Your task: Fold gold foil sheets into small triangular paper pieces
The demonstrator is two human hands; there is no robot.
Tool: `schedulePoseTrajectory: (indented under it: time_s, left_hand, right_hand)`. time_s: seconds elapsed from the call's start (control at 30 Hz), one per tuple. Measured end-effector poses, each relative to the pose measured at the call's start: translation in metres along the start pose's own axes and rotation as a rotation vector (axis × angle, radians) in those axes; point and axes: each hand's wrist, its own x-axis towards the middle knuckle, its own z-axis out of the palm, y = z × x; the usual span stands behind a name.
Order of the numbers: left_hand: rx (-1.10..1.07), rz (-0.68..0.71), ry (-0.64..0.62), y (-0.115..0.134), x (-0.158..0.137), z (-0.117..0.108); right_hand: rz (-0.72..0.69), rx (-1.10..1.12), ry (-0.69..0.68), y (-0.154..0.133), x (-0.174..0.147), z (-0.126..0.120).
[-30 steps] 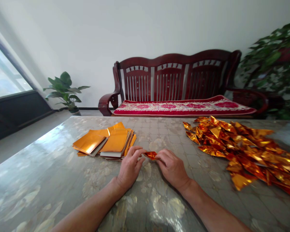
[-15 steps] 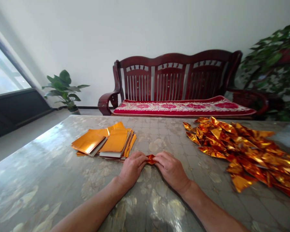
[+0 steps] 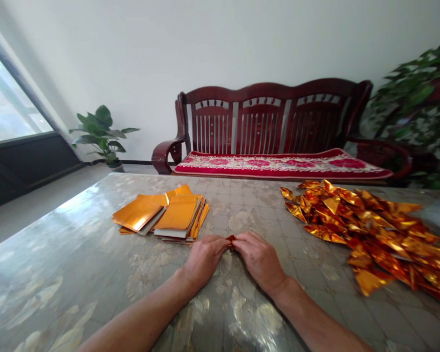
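Between my two hands is a small folded piece of gold foil paper (image 3: pixel 231 240), mostly hidden by fingers. My left hand (image 3: pixel 206 256) pinches its left end, and my right hand (image 3: pixel 258 258) pinches the right end. Both hands are close together, low over the patterned table (image 3: pixel 139 303). Just beyond my left hand lie stacks of flat square gold foil sheets (image 3: pixel 175 213), with pale backs showing at the edges. Off to the right spreads a heap of folded, pointed gold foil pieces (image 3: pixel 366 225).
Across the table stands a dark red wooden bench (image 3: pixel 264 120) with a red and white floral cover (image 3: pixel 278 164). A potted plant (image 3: pixel 104 132) is at the back left, a larger leafy plant (image 3: pixel 421 98) at the right. Clear plastic (image 3: pixel 438 212) lies by the heap.
My hands have drawn closer together, and less of the foil piece shows between the fingers. The whole view has shifted slightly, moving the scene a little to the right.
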Motion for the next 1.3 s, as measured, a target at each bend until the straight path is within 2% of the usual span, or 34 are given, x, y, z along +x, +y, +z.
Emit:
schedulePoseTrajectory:
  time_s: [0.33,0.57,0.87,1.3]
  left_hand:
    - [-0.154,-0.028,0.062,0.0023,0.0,0.0027]
    - [-0.178,-0.028,0.107,0.0048,-0.0025,0.0018]
    - [-0.177,-0.075,0.072,0.0074,-0.0033,-0.0015]
    - [-0.192,-0.074,0.072,0.0051,-0.0047,-0.0032]
  right_hand:
    - [0.012,0.118,0.057,0.0013,-0.0028,0.0007]
    - [0.006,0.203,0.13,-0.0003,-0.001,-0.0018]
    - [0.027,0.204,0.105,0.0001,-0.0033,-0.0038]
    - [0.153,0.167,0.049,0.001,-0.0053,-0.0048]
